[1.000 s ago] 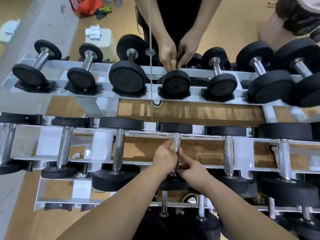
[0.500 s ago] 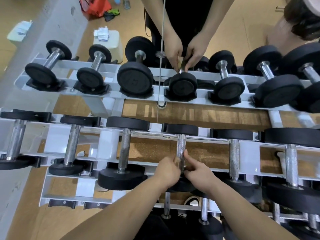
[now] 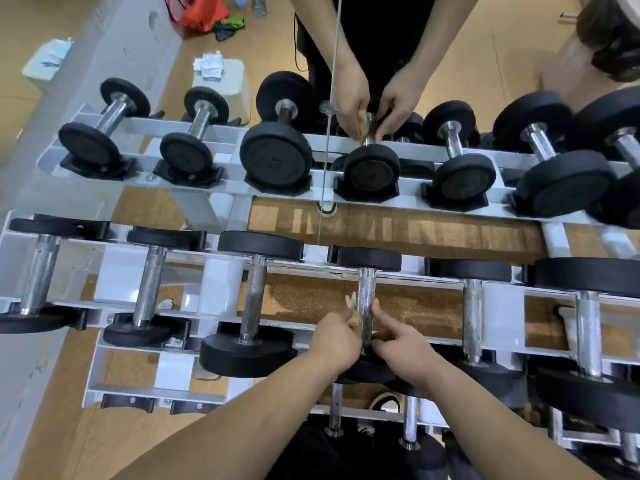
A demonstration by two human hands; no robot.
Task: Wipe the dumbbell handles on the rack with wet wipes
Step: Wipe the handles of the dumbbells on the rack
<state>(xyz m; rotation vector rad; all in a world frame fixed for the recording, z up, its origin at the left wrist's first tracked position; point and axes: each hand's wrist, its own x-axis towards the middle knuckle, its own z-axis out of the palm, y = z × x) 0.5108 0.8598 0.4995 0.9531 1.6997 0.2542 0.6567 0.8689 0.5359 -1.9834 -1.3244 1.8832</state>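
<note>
Chrome, pitted and speckled dark: the dumbbell handle (image 3: 366, 294) being worked is the 4th from the left on the near row. It lies across the 2 rails of the white rack (image 3: 214, 282). Its far disc (image 3: 369, 259) points toward the top of the view; its near disc (image 3: 367, 374) is mostly hidden under the wrists.

Left hand (image 3: 334, 337): fingers curled into a loose fist, pinching a tan, soiled wet wipe (image 3: 354, 313) against the left side of the handle, low on the shaft. A frayed end of the wipe sticks up above the knuckles. Cannot tell how far the wipe wraps behind the shaft.

Right hand (image 3: 403, 344): thumb (image 3: 375, 310) laid up along the right side of the handle, touching it. Other fingers are curled round the shaft's lower end, just above the near disc. The 2 hands close on the handle from opposite sides, knuckles nearly meeting.

Neighbours: 3 dumbbells to the left and 2 to the right on the same row, all apart from the hands.

Beyond a strip of cork-brown floor (image 3: 415, 230) runs a 2nd row of dumbbells. There, far hands (image 3: 353, 91) hold another handle, 1 of them pinching a tan wipe against it.

Far left, on the floor: a red bag (image 3: 201, 12) and a pale stool (image 3: 228, 95) with crumpled white tissues (image 3: 209, 65) on top.
</note>
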